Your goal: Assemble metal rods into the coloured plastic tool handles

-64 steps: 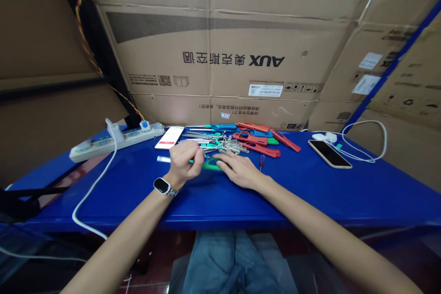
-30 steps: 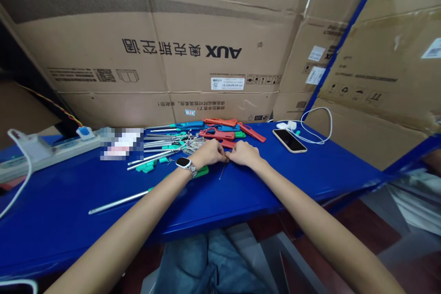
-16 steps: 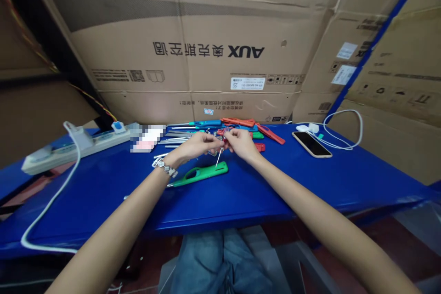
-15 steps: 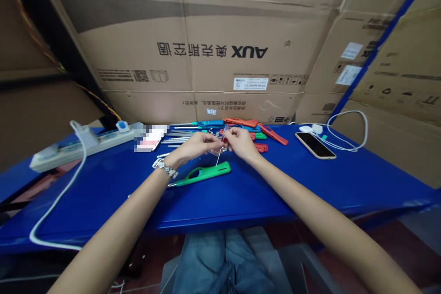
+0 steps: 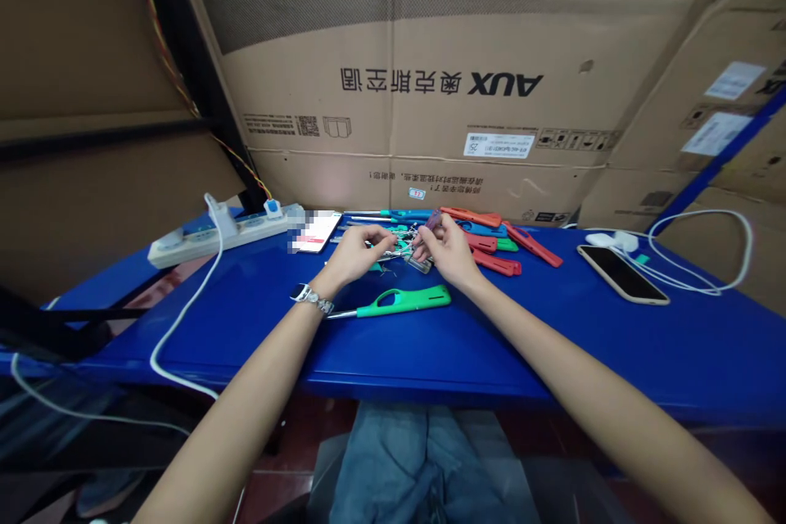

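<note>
My left hand [image 5: 361, 254], wearing a metal-band watch [image 5: 312, 296], has its thumb and fingers pinched together; what they hold, if anything, is too small to make out. Close beside it, my right hand [image 5: 453, 252] is closed around a small translucent purplish-red piece [image 5: 435, 219] that sticks up past the fingers. Small metal and clear parts lie between and behind the hands, partly hidden. In front of them rests a green long-nozzle lighter [image 5: 405, 300], its metal tube pointing left under the left wrist.
Red and orange lighter bodies [image 5: 533, 246] and a blue lighter [image 5: 482, 229] are heaped behind my right hand. A phone [image 5: 623, 274] and white cable [image 5: 746, 241] lie right. A power strip [image 5: 227, 233] and a lit phone [image 5: 319, 231] are left. Cardboard [image 5: 442, 33] walls the back.
The view has turned left, so everything sits further right. My hands have drawn slightly apart, and the reddish piece now shows above my right fingers. The green lighter stays on the table.
</note>
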A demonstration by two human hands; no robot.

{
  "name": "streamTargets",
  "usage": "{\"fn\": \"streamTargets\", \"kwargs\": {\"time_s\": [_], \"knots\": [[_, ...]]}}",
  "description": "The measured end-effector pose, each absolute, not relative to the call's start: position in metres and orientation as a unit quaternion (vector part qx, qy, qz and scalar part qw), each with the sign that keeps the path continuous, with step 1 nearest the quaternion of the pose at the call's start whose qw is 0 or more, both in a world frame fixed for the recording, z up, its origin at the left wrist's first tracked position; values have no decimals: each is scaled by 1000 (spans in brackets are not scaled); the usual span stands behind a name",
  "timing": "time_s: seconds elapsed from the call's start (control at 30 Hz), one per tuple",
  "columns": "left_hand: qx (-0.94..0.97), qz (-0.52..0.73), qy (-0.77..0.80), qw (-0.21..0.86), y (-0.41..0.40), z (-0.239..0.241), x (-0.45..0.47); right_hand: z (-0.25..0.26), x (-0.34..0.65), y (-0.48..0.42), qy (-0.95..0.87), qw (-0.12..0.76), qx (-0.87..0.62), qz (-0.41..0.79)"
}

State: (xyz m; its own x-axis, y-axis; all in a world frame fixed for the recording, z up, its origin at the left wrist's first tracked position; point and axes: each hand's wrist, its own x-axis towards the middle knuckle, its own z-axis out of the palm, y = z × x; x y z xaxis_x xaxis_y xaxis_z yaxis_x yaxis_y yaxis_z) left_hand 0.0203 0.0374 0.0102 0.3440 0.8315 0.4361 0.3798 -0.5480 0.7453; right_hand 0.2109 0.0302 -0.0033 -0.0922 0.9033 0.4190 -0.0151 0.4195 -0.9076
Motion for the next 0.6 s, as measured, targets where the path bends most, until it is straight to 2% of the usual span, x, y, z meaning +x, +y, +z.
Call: {"fn": "streamTargets", "kwargs": {"time_s": [0.33, 0.6], "knots": [[791, 387, 389, 272, 40, 9, 11, -19, 202, 25, -659, 530, -371, 384], [839, 292, 366, 277, 21, 10, 24, -13, 219, 30, -610, 594, -337, 401]]}}
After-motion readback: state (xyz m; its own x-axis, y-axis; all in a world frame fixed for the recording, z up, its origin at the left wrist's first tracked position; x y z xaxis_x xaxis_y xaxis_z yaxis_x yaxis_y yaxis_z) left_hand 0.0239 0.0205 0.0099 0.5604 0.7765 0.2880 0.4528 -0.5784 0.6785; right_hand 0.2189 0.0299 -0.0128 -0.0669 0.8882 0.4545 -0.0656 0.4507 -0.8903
